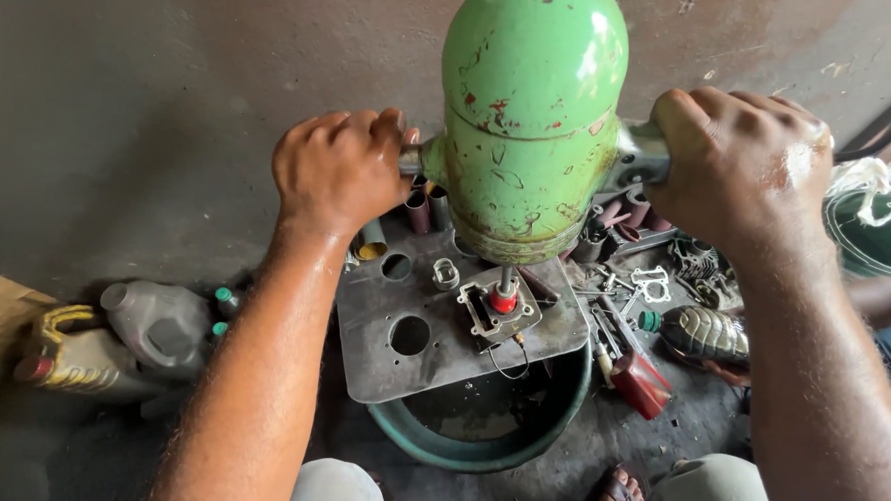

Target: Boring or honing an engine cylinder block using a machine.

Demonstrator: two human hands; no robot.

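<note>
Here, both hands — left (340,170), right (737,158) — clench the upright green drill's (530,117) side handles, bit down.

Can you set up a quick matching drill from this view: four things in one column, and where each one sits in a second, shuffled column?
Things:
1. left hand
2. right hand
3. grey plastic jug
4. green basin

Places:
A. lying on the floor at the left, near the wall
B. under the perforated metal plate
C. closed on the handle on the green drill body's left side
D. closed on the handle on the drill body's right side

Pairs: 1-C, 2-D, 3-A, 4-B
</note>
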